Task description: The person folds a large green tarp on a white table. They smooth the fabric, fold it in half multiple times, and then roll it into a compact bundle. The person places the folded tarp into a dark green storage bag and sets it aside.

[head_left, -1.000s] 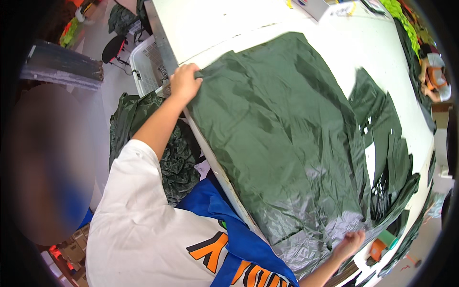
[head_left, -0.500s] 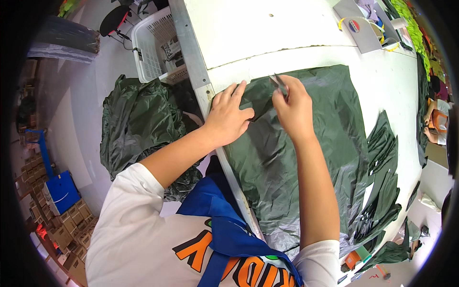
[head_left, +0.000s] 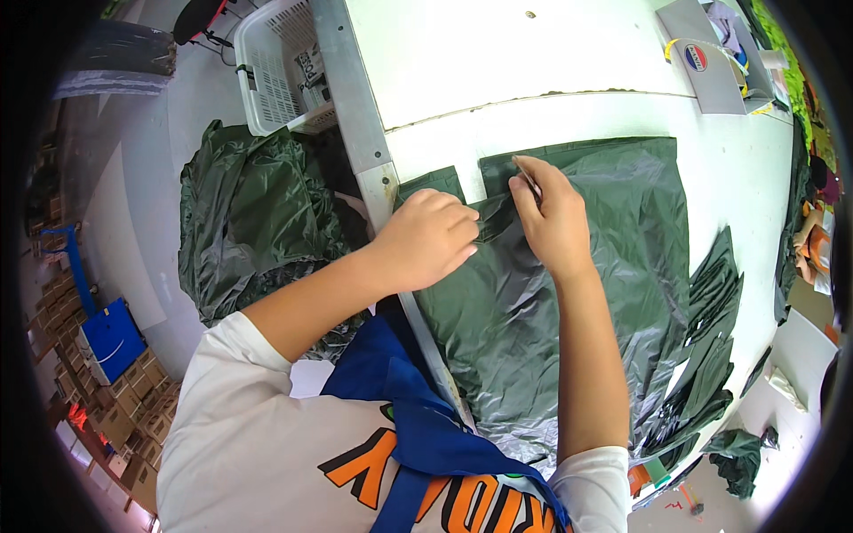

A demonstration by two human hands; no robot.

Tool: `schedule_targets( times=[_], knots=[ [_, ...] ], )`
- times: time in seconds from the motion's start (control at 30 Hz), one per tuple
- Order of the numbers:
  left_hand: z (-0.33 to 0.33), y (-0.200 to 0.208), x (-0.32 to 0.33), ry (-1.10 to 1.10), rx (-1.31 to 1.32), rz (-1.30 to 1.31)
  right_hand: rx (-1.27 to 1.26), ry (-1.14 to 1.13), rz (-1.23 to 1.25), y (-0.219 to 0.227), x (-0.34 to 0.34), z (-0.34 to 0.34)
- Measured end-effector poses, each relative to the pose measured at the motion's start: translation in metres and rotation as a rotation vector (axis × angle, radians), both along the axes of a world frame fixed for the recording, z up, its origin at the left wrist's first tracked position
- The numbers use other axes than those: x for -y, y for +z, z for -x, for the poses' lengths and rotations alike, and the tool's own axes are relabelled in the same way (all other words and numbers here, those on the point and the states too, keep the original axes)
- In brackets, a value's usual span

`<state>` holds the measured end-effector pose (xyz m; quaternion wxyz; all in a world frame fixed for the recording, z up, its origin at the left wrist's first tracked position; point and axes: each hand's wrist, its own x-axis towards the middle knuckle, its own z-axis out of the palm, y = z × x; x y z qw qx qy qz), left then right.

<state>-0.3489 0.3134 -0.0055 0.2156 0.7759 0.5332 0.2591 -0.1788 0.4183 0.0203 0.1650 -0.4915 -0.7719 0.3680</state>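
Observation:
Dark green, shiny thin fabric (head_left: 613,240) lies spread over the white table, its lower part wrinkled. A rectangular gap shows in its far edge, with white table visible through it. My left hand (head_left: 428,238) is closed at the fabric just below that gap, fingertips pinching a dark fold. To the right of it, my right hand (head_left: 553,213) is closed round a small pair of metal snips (head_left: 532,184); the fingers cover most of them. The snips are over the fabric, near its far edge.
A crumpled heap of green fabric (head_left: 258,222) sits left of the table's metal edge (head_left: 355,98), below a white plastic basket (head_left: 267,84). Narrow green fabric pieces (head_left: 711,311) lie at the right. A grey box of supplies (head_left: 702,67) stands at the far right.
The gap in the fabric's far edge now shows. My left hand has gone from spread fingers to a pinch, slightly nearer to me. The snips' blades, visible before, are mostly hidden.

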Motion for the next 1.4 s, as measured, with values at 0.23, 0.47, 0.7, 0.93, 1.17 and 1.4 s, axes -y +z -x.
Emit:
schedule_targets(
  times=[0.23, 0.47, 0.7, 0.93, 1.17, 1.4],
  knots=[
    [0.007, 0.002, -0.066, 0.264, -0.201, 0.21, 0.085, -0.142, 0.114, -0.002, -0.002, 0.003],
    [0.004, -0.017, -0.062, 0.344, -0.116, 0.021, 0.252, -0.037, -0.191, -0.003, 0.007, 0.003],
    [0.005, -0.013, -0.055, 0.304, -0.102, -0.003, 0.242, 0.002, -0.238, -0.003, 0.008, 0.002],
    [0.005, -0.014, -0.053, 0.251, -0.032, -0.115, 0.139, 0.013, -0.3, -0.005, 0.007, 0.003],
    [0.009, -0.011, -0.054, 0.355, 0.064, -0.172, 0.167, 0.017, -0.308, -0.011, 0.008, 0.003],
    [0.075, 0.009, -0.049, 0.906, -0.266, -0.017, 0.056, 0.007, -0.237, 0.004, 0.015, -0.008]
  ],
)
